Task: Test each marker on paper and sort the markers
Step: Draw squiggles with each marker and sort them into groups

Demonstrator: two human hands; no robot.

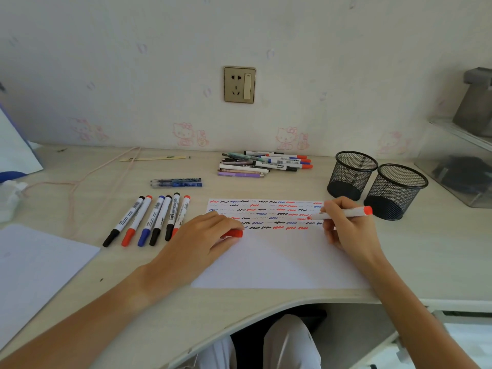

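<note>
Over the paper (279, 259), at the right end of the squiggle rows, red marker (343, 213) pinched pen-fashion in right hand (346, 227), tip down at the sheet for a test stroke. Left hand (210, 235) flat on the sheet, likely pinning it, fingers curled round the red cap (234, 233). Beside, six capped markers (149, 219) lined up, apparently sorted. Behind, untested pile (266, 163); two mesh cups (375, 183) waited empty.

Matt paper (279, 259); black wire-mesh cups (352, 175); pale wood-grain desk (213, 310).
</note>
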